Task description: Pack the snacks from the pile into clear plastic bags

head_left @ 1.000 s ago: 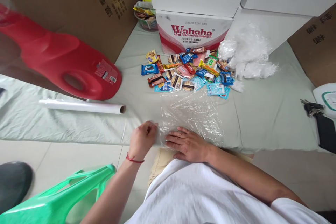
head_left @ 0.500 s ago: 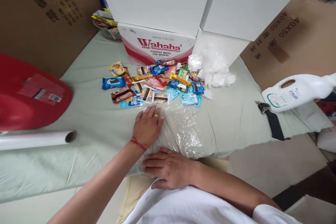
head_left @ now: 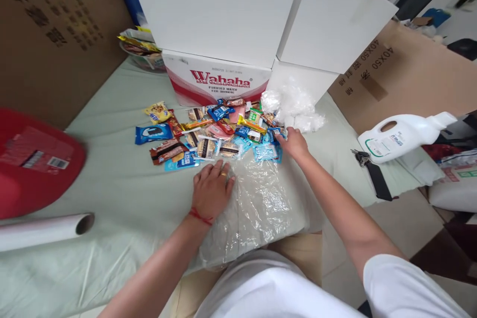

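Note:
My left hand (head_left: 212, 189) lies flat with its fingers stretched out, pressing the left part of a clear plastic sheet or bag (head_left: 261, 203) onto the cloth. Past it is a loose pile of wrapped snacks, with round biscuits in clear wrappers (head_left: 205, 148) nearest that hand. At the pile's right edge, my right hand (head_left: 296, 145) has thumb and fingers closed about the end of a small blue snack packet (head_left: 274, 134); the fingertips are partly hidden. Crumpled clear plastic bags (head_left: 292, 107) lie just beyond the right hand.
Behind the pile stands a white Wahaha carton (head_left: 219, 79) with raised flaps. To the left are a red container (head_left: 37, 159) and a white roll (head_left: 40, 231). On the right are a white bottle (head_left: 406, 134), keys (head_left: 360, 158) and a black flat object (head_left: 378, 181).
My right hand has left the near edge of the clear plastic and reached forward to the blue packet. My left hand stays on the plastic. The view has shifted slightly.

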A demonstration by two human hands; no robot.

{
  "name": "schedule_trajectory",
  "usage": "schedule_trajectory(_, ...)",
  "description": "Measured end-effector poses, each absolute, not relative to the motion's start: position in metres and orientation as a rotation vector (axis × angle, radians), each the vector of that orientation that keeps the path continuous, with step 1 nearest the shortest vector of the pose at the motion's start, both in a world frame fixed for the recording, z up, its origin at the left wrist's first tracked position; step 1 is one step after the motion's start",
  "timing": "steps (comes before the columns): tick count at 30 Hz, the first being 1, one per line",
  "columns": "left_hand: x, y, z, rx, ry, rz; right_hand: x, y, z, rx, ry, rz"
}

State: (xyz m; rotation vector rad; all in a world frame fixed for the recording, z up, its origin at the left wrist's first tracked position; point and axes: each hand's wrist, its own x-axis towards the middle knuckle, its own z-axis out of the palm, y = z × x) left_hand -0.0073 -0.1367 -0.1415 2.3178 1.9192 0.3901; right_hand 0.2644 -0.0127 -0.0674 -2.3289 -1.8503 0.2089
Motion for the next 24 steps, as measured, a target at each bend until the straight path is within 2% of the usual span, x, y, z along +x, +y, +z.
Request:
schedule_trajectory(6, -0.010, -0.138, -0.142, 2.325, 1.888, 0.453, 0.235, 0.017, -0.074, -2.520, -2.005, 0.255)
schedule_trajectory(11, -0.010, -0.135, -0.147, 2.331, 1.859, 0.487, 0.249, 0.011, -0.053, -2.495, -1.973, 0.166)
schedule_trajectory(13, -0.010, -0.135, -0.147, 2.331, 1.859, 0.496, 0.252, 0.005, -0.045, -2.349, -1.981, 0.128)
schedule_trajectory(15, -0.011, -0.134, -0.147, 2.332, 1.857, 0.498, 0.247, -0.003, -0.045, -2.084, -2.047, 0.301)
schedule_trajectory(18, -0.011, -0.134, -0.146, 2.330, 1.847, 0.486, 0.224, -0.012, -0.060, -1.673, -2.161, 0.860)
schedule_trajectory(20, -0.011, -0.133, -0.145, 2.327, 1.843, 0.475, 0.206, -0.014, -0.075, -1.545, -2.210, 1.084)
schedule_trajectory(24, -0.011, -0.133, -0.144, 2.321, 1.843, 0.453, 0.198, -0.003, -0.092, -1.659, -2.070, 1.016)
